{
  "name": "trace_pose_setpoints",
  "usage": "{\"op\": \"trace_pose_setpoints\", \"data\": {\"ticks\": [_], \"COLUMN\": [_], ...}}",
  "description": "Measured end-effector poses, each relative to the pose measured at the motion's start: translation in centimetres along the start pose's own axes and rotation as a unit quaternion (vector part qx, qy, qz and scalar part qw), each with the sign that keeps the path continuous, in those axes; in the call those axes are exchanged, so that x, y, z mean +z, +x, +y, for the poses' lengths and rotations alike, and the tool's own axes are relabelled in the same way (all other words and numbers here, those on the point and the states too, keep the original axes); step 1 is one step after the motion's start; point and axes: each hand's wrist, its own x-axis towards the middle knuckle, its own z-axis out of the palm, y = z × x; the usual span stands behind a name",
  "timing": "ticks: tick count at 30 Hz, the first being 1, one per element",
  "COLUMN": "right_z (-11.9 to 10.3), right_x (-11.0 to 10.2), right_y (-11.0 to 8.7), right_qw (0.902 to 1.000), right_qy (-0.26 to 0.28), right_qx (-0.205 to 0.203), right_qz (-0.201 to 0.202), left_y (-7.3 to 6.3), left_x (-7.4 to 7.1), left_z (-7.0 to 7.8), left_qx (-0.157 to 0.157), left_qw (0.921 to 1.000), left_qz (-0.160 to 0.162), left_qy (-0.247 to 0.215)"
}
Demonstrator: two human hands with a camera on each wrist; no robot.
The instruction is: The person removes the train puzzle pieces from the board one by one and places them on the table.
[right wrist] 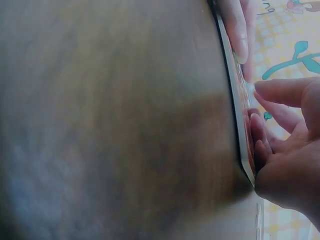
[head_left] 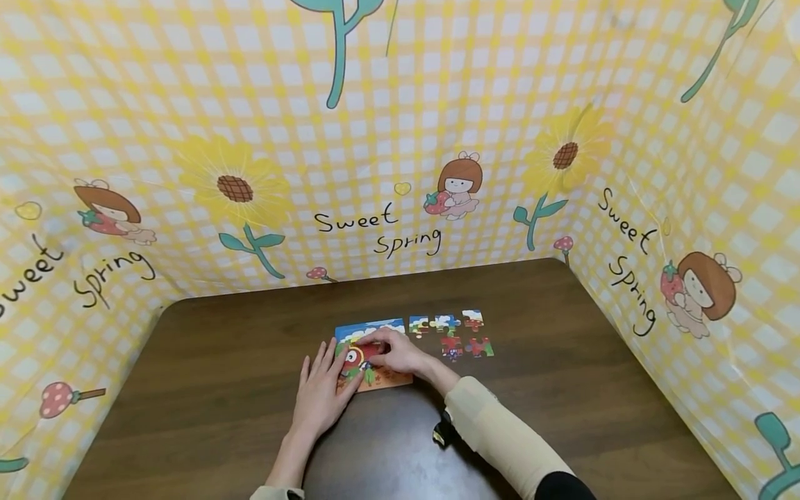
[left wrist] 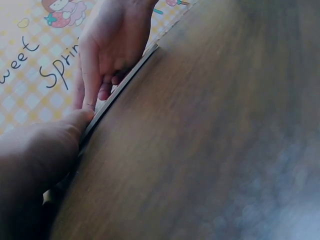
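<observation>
A jigsaw puzzle board (head_left: 400,378) with a red cartoon figure, blue sky and an orange lower strip lies on the table in the head view. My left hand (head_left: 319,396) rests along its left side, fingers stretched out and thumb at the lower edge. Over the board's middle arches my right hand (head_left: 400,353), thumb and forefinger tips down at the red figure. The right wrist view has the right hand's thumb (right wrist: 282,91) straight and the lower fingers bent at the board. I cannot tell whether a piece is between the right fingertips.
Several loose puzzle pieces (head_left: 480,346) lie right of the board in two rough rows. The dark wooden table (head_left: 225,361) has yellow checked cloth (head_left: 350,173) hanging behind it and along both sides. A black wrist device (head_left: 442,430) sits at the right cuff.
</observation>
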Motion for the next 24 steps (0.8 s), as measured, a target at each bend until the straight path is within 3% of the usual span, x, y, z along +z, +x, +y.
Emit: {"op": "trace_pose_setpoints", "data": {"ticks": [7,15,24], "right_z": [0.3,0.39,0.54], "right_x": [-0.56,-0.62,-0.96], "right_y": [-0.33,0.0,-0.36], "right_qw": [0.9971,0.9963,0.9919], "right_qy": [0.074,0.083,0.125], "right_qx": [0.018,0.02,0.016], "right_qz": [-0.002,0.009,-0.018], "left_y": [0.0,0.32,0.39], "left_x": [-0.18,-0.25,0.1], "left_z": [0.21,0.12,0.01], "left_qx": [-0.007,0.0,-0.015], "left_qw": [0.9999,1.0,0.9997], "left_qz": [-0.007,0.002,-0.007], "left_qy": [0.003,0.001,-0.017]}}
